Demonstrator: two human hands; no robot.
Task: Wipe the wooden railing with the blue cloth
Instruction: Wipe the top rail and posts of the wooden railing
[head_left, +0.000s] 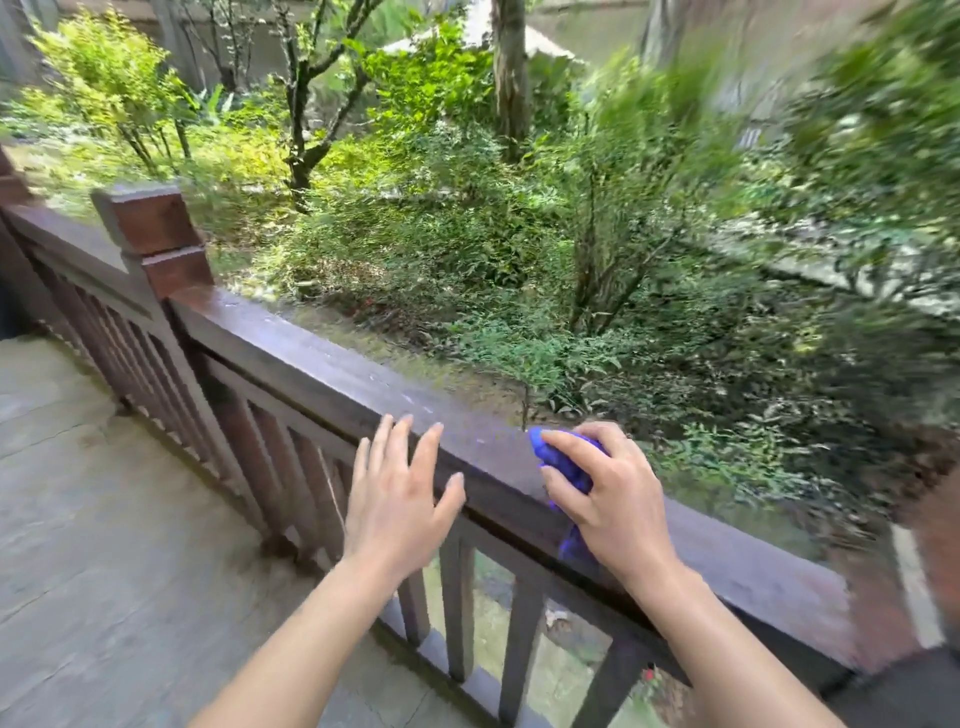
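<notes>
The dark brown wooden railing runs diagonally from the upper left to the lower right. My right hand presses a bunched blue cloth onto the flat top of the rail. A tail of the cloth hangs down the near side of the rail below my palm. My left hand hovers open, fingers spread, just in front of the rail to the left of the cloth. It holds nothing.
A square wooden post rises from the railing at the left. Vertical balusters fill the space under the rail. A paved stone floor lies on my side. Dense green shrubs and trees grow beyond the railing.
</notes>
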